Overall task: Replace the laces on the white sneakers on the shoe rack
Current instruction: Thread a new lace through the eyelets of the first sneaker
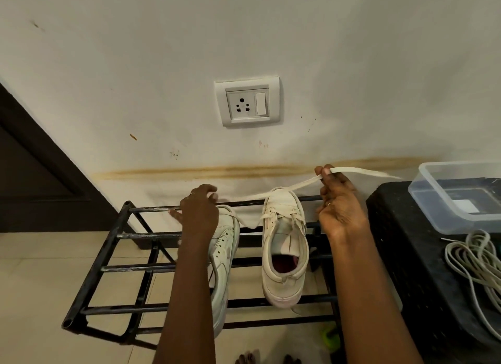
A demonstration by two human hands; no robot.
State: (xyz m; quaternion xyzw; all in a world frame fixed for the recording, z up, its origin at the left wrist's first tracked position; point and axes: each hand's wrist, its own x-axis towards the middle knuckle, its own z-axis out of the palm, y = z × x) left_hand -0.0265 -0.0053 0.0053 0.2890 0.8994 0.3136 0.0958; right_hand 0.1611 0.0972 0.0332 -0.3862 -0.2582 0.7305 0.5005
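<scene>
Right grip: my right hand (339,201) is raised, with thumb and forefinger pinched on a flat lace (298,185) and the other fingers loosely curled below.
Lace run: from the pinch it slopes down and away to my left, over the toe of the right sneaker (284,255). A short free tail sticks out past the pinch to my right.
Left grip: my left hand (199,209) sits on the left sneaker (225,255), fingers curled at its toe end. I cannot tell whether they hold the lace's far end or only the shoe.
Sneakers: both lie on the shoe rack (130,267) below my hands. The right one is toe-away and still has lacing in its eyelets; the left one is tipped on its side.
Step, as I judge it: drawing a lace out full length.
Doing it well: pull along the line of the lace, not across it. Steady the shoe with the left hand so it cannot slide between the bars. Keep the pinch close to the tip so the flat lace does not twist.
Beside the right grip: a bundle of cords (471,260) lies on a black stool (406,255), just under a clear container (428,201).
</scene>
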